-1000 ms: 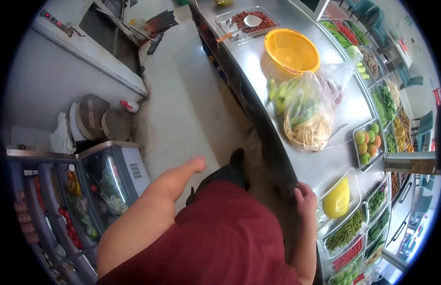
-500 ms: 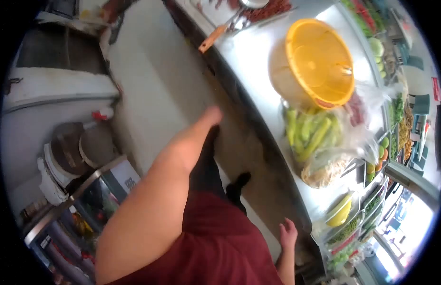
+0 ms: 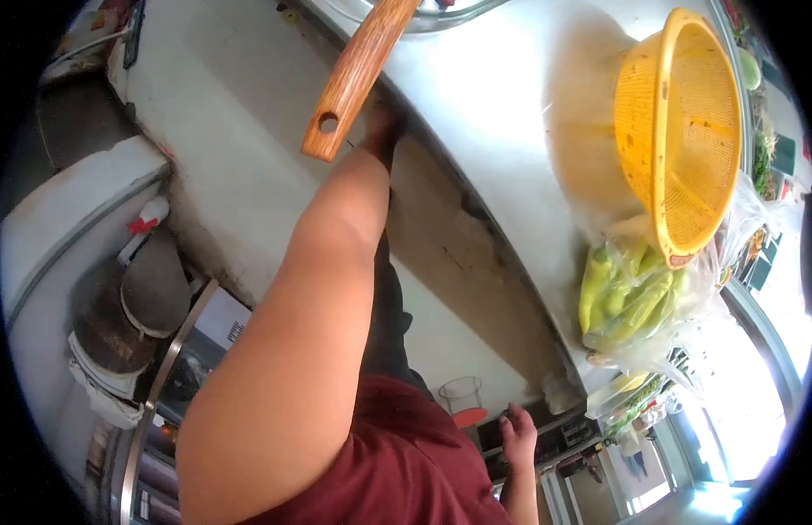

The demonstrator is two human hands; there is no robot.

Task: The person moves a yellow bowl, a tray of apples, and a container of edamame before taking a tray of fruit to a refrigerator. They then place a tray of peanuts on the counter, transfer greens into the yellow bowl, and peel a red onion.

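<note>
My left arm reaches forward beside the counter, and my left hand (image 3: 382, 131) is a dark, smeared shape just below the counter's edge, its fingers not distinguishable. Above it in the view, a wooden handle (image 3: 358, 74) with a hole at its end juts out over the edge from a metal tray (image 3: 463, 16). My right hand (image 3: 518, 436) hangs low at my side near the counter's end corner, fingers loosely bent and apart, with nothing in it. On the metal counter (image 3: 520, 166) stands a yellow plastic basket (image 3: 638, 131), tilted, beside a clear bag of long green peppers (image 3: 629, 297).
The counter's edge runs diagonally along my right. A floor strip (image 3: 239, 149) lies ahead. Round dark lids or boards (image 3: 156, 284) stand at the left by a metal-edged cabinet (image 3: 174, 359). A round red stool (image 3: 470, 417) is near my right hand.
The view has shifted forward along the counter. The wooden handle appears much larger and nearer, and the basket and pepper bag now sit further right. My left hand has moved up in the view.
</note>
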